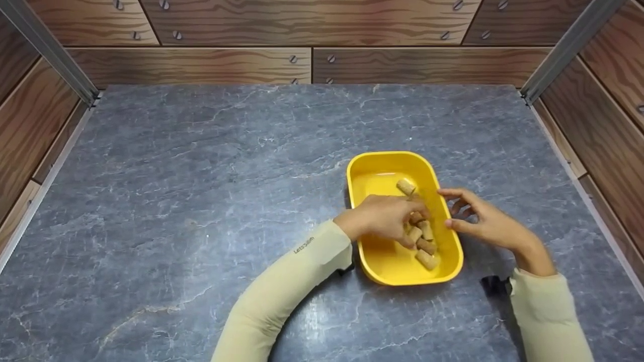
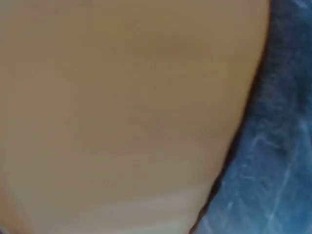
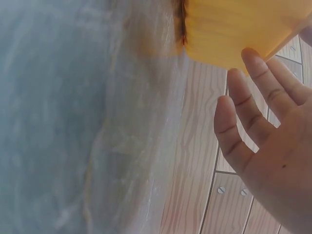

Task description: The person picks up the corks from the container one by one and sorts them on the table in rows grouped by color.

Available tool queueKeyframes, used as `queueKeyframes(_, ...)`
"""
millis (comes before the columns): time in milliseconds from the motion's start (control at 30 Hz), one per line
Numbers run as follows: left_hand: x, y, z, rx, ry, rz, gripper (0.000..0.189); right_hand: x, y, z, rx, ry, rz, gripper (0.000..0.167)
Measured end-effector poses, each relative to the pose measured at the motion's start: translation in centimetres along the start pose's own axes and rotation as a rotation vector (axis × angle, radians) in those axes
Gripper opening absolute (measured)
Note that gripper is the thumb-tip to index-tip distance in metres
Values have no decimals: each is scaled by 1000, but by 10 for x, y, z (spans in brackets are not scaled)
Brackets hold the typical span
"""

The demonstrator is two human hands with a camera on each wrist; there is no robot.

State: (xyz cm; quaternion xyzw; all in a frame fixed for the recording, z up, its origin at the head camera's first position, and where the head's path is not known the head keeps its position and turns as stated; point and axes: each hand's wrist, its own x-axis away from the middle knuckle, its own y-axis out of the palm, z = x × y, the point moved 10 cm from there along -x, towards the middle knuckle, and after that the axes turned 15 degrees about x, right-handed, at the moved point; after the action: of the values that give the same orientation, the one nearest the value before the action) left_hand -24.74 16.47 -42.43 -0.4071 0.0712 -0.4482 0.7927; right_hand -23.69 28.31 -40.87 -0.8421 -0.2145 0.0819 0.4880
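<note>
A yellow oblong container (image 1: pixel 392 275) sits on the table right of centre, with several short corks (image 1: pixel 426 259) inside, most of them along its right half. My left hand (image 1: pixel 385 217) reaches over the left rim, its bent fingers down among the corks; I cannot tell whether it grips any. One cork (image 1: pixel 405 187) lies farther back, beyond that hand. At the container's right wall, my right hand (image 1: pixel 480 218) has thumb and fingertips against the outside. In the right wrist view its fingers (image 3: pixel 248 112) are spread and lightly bent beside the yellow wall. Only a blurred forearm or sleeve fills most of the left wrist view.
The grey marbled tabletop (image 1: pixel 201 176) stretches to the left and back of the container. Wood-patterned panels (image 1: pixel 201 65) enclose the back and sides, with metal posts (image 1: pixel 568 55) at the back corners. A black strap piece (image 1: pixel 495 284) hangs by the right wrist.
</note>
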Motion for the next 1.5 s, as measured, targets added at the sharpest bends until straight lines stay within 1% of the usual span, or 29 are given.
queueKeyframes(167,-3,5,-2,-26,-4,-3,50,0,-1,-5,-41,-56,26,53)
queueKeyframes(300,-5,8,-5,-40,-24,-8,47,0,-1,-5,-67,-66,21,53)
queueKeyframes(433,-6,10,-6,-40,-35,-13,46,-1,1,-3,-86,-49,5,54)
queueKeyframes(567,-6,10,-7,-58,-39,-8,49,-1,1,-2,-106,-30,-8,54)
queueKeyframes(733,-6,11,-7,-116,-48,-11,62,-1,2,-1,-118,-21,-23,55)
queueKeyframes(833,-5,10,-6,-133,-49,-9,68,-1,3,-1,-124,-20,-28,55)
queueKeyframes(900,-5,9,-6,-128,-46,-1,66,-1,3,-1,-127,-20,-29,56)
queueKeyframes(967,-4,7,-5,-124,-42,8,61,-1,3,0,-127,-16,-30,56)
queueKeyframes(1133,2,-2,2,-133,-23,22,44,-1,5,2,-124,-5,-51,56)
queueKeyframes(1267,10,-14,9,-138,-18,23,43,0,6,2,-134,8,-78,56)
queueKeyframes(1367,19,-28,10,-127,-23,40,43,0,7,1,-157,6,-95,56)
queueKeyframes(1500,36,-54,4,-69,-23,105,46,0,8,1,-202,2,-114,57)
